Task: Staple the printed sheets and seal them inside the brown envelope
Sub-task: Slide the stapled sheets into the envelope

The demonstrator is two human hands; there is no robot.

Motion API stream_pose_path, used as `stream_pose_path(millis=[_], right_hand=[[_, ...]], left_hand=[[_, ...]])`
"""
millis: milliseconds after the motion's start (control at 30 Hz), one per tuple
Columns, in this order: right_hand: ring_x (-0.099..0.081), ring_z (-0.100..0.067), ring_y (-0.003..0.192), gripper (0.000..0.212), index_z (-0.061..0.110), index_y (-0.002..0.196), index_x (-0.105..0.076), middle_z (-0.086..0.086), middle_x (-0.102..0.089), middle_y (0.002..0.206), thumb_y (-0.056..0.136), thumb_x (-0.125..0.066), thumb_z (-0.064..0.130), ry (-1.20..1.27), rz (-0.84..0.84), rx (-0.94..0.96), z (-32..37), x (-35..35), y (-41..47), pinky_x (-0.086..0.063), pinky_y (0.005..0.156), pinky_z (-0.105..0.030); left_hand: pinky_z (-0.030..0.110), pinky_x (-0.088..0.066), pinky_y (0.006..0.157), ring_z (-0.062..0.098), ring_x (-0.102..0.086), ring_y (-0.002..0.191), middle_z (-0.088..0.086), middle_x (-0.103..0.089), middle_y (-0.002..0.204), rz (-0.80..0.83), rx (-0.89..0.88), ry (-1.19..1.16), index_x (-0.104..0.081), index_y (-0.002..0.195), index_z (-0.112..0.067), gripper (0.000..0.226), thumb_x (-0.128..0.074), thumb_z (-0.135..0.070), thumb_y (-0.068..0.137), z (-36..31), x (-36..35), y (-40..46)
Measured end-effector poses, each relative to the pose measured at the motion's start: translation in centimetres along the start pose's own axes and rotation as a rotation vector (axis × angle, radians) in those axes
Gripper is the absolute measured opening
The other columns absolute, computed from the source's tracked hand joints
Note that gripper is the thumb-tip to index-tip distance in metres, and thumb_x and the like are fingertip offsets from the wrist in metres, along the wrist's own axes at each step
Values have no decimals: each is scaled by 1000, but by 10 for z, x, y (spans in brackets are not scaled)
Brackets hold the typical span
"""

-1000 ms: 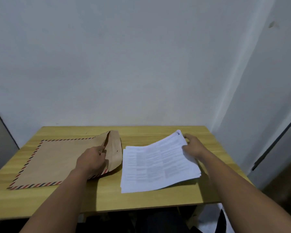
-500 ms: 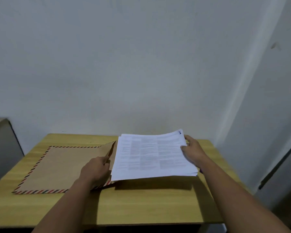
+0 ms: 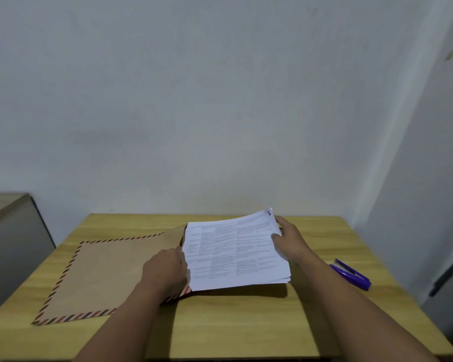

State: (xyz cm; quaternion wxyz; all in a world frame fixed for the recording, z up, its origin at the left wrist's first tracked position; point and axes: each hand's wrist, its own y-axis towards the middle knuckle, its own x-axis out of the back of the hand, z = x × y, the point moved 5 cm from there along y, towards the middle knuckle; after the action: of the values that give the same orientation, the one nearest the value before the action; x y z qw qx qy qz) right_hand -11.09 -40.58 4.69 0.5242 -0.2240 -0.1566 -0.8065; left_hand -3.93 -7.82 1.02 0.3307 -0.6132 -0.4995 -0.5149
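Change: since a second ago the printed sheets (image 3: pixel 236 253) have lifted off the surface (image 3: pixel 246 317) and swung left, their left edge now at the mouth of the brown envelope (image 3: pixel 100 275); a purple stapler (image 3: pixel 351 274) has come into view.
Right hand (image 3: pixel 289 239): closed on the right edge of the stack, thumb on top, holding it raised above its shadow.
Left hand (image 3: pixel 165 270): at the envelope's open right end, fingers curled on the flap; whether it pinches or only presses I cannot tell.
Envelope: lies flat on the left of the surface, red-and-dark striped border, flap lifted behind the sheets.
Stapler: lies on the right part of the surface, apart from the sheets.
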Motion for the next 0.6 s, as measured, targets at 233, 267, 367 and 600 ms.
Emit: stream_pose_path(millis=[233, 267, 367, 600], right_hand=[[-69, -22, 109, 52, 29, 146, -54, 0, -70, 123, 103, -46, 2, -17, -5, 45, 2, 10, 3, -60, 94, -45], [-70, -22, 109, 52, 28, 147, -54, 0, -70, 123, 103, -46, 2, -17, 1, 49, 2, 9, 3, -60, 95, -47], [-69, -22, 110, 53, 28, 148, -53, 0, -69, 125, 103, -47, 3, -9, 15, 55, 6, -1, 2, -60, 95, -48], [-63, -18, 107, 55, 27, 150, -50, 6, -64, 122, 102, -42, 2, 31, -26, 48, 23, -40, -4, -48, 76, -26]], left_hand=[[32, -50, 68, 16, -61, 82, -5, -66, 96, -39, 64, 17, -60, 123, -23, 32, -45, -35, 98, -5, 4, 5], [32, -47, 66, 17, -60, 81, -4, -65, 93, -36, 53, 10, -61, 120, -23, 31, -42, -35, 99, -9, 5, 5], [33, -48, 65, 18, -59, 77, -4, -60, 84, -27, 17, 6, -63, 110, -21, 29, -39, -34, 99, -20, 6, 5], [32, -54, 62, 15, -59, 75, -8, -61, 82, 6, -30, 35, -58, 101, -25, 18, -56, -27, 84, -43, 10, -1]])
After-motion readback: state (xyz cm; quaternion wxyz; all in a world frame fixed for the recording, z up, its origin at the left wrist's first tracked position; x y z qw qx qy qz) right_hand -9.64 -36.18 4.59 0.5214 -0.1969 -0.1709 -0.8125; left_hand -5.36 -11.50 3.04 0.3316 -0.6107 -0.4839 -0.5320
